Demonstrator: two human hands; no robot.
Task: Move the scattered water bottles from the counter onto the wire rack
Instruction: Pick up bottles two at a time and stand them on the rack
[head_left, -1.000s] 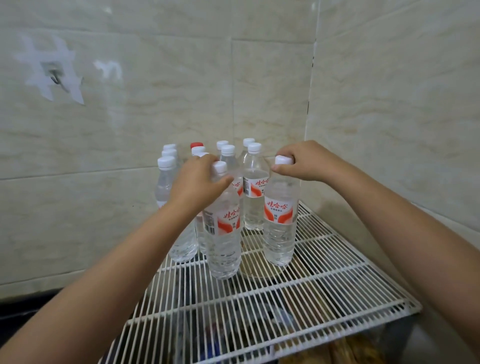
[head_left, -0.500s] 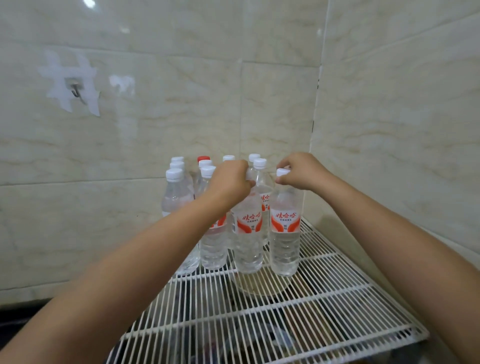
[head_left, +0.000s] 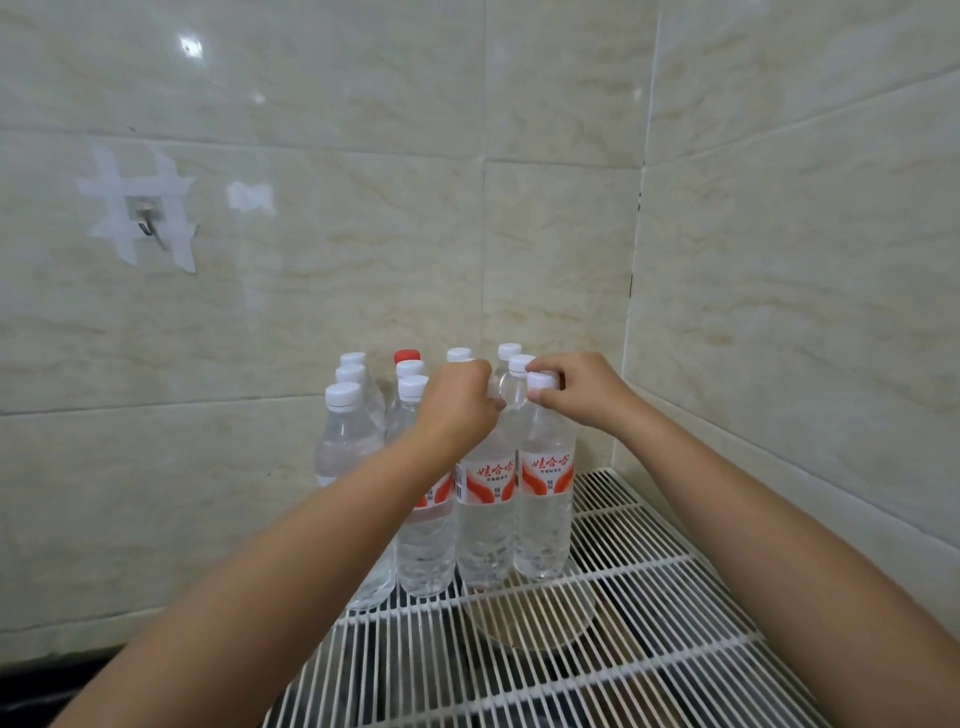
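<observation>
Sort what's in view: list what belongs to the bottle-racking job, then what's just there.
Job: left hand and right hand gripping two bottle tops; front right bottle; bottle beside it; wire rack.
Just there: taped wall hook; tiled wall.

Your open room is the front and right of the wire rack (head_left: 649, 623), where bare white bars run toward you. At the back left the cluster of water bottles (head_left: 426, 519) stands packed cap to cap, touching, with no gap for a hand between them. The tiled back wall (head_left: 363, 260) closes in just behind them and the side wall (head_left: 805, 312) hems the rack's right edge. Your own left forearm (head_left: 311, 561) crosses in front of the left bottles.
</observation>
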